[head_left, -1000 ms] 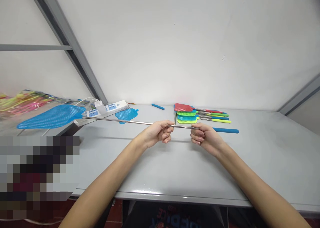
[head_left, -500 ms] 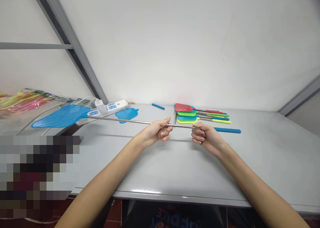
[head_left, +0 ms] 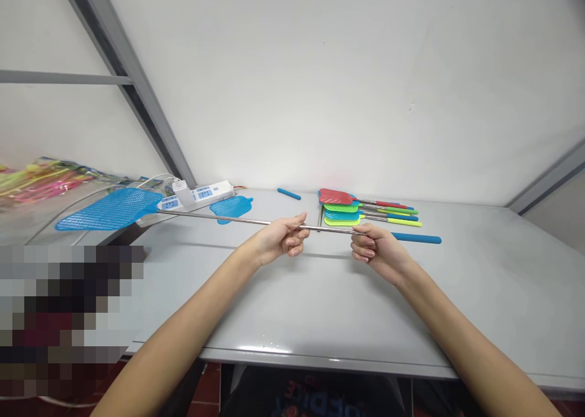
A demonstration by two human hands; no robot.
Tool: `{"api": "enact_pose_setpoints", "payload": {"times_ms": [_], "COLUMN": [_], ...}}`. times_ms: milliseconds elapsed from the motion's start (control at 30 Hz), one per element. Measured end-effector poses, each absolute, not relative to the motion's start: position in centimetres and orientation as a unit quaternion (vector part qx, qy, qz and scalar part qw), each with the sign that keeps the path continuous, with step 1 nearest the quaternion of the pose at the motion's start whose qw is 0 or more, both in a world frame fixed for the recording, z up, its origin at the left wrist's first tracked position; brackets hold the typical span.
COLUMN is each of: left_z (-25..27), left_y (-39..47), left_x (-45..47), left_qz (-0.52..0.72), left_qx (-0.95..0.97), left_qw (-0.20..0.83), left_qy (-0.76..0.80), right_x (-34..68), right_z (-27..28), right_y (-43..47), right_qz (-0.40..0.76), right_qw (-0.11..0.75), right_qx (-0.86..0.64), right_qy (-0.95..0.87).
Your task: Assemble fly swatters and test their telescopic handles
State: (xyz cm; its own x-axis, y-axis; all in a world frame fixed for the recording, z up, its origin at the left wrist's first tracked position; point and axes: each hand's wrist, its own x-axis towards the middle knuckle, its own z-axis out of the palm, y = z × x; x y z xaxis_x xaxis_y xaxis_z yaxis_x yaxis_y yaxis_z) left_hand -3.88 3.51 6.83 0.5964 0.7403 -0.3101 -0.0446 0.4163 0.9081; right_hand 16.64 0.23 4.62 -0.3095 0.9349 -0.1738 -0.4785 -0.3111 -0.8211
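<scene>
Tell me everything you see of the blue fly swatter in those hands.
The blue fly swatter has a flat mesh head that looks plastic, a thin, shiny, metal-looking rod and a blue handle. It spans left to right, nearly level, above the gray table. The right hand grips it, hiding where rod meets handle; the left hand touches the rod.

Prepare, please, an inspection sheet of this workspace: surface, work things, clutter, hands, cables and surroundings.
Surface: grey table; reflections and small specks toward the front.
Work things: blue fly swatter, held above the table.
Clutter: stacked swatters, blue mesh panel, short blue stick, power strip, plastic-wrapped goods.
Hands: left hand has the metal rod between thumb and curled fingers; right hand grips the swatter, blue handle emerging beyond.
Cables: white cable near the power strip.
Surroundings: white wall, grey metal frame; pixelated area at lower left, unreadable.
</scene>
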Motion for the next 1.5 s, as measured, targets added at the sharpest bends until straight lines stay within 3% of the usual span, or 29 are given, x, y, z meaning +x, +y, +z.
{"api": "enact_pose_setpoints", "payload": {"times_ms": [1267, 1400, 1500], "left_z": [5.8, 5.3, 4.8], "left_y": [1.5, 1.1, 0.4], "left_x": [-2.0, -1.4, -1.0], "left_qz": [0.326, 0.279, 0.246], "left_qx": [0.593, 0.652, 0.736], "left_qw": [0.655, 0.608, 0.509], "left_qy": [0.336, 0.356, 0.372], "right_x": [14.1, 14.2, 14.3], "right_z": [2.0, 1.8, 1.8], "right_y": [-0.2, 0.0, 0.0], "right_qz": [0.791, 0.787, 0.784], "right_qw": [0.463, 0.469, 0.475], "right_qx": [-0.207, -0.209, -0.208], "right_qy": [-0.341, -0.343, -0.341]}}
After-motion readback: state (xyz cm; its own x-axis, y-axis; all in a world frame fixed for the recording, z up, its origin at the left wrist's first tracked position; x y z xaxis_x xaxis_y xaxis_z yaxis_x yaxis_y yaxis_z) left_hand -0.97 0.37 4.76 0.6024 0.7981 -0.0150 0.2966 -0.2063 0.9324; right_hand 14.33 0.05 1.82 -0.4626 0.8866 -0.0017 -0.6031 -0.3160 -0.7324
